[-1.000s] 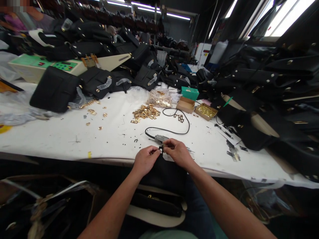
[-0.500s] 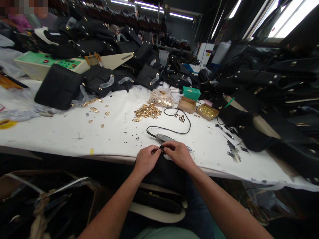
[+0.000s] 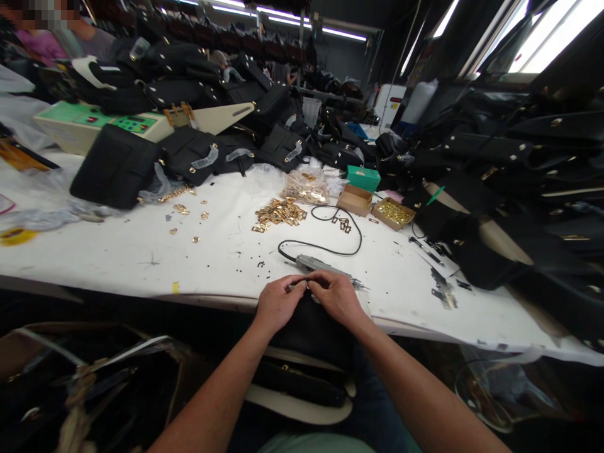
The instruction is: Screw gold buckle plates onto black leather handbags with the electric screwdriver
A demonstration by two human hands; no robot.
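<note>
A black bag (image 3: pixel 309 336) with pale edging lies across my lap, its top end leaning at the table's front edge. My left hand (image 3: pixel 279 303) pinches the upper edge of the bag with thumb and fingertips. Opposite it, my right hand (image 3: pixel 336 298) pinches the same spot, and the fingertips of both hands nearly meet. A tiny bright spot shows between the thumbs; the fingers hide most of what is there. Just beyond my right hand lies a grey corded electric screwdriver (image 3: pixel 310 262), its metal tip pointing right.
Gold metal fittings (image 3: pixel 279 214) lie heaped mid-table, near a cardboard box of small gold parts (image 3: pixel 392 212). Black bags (image 3: pixel 116 167) line the back; more are piled at right. A green-topped machine (image 3: pixel 94 123) stands back left. The screwdriver's cord (image 3: pixel 349 253) loops across the white table (image 3: pixel 104 255).
The small dark piece that stood up between my fingertips is now mostly covered by my fingers. My right hand has dipped slightly, and more of the screwdriver shows behind it.
</note>
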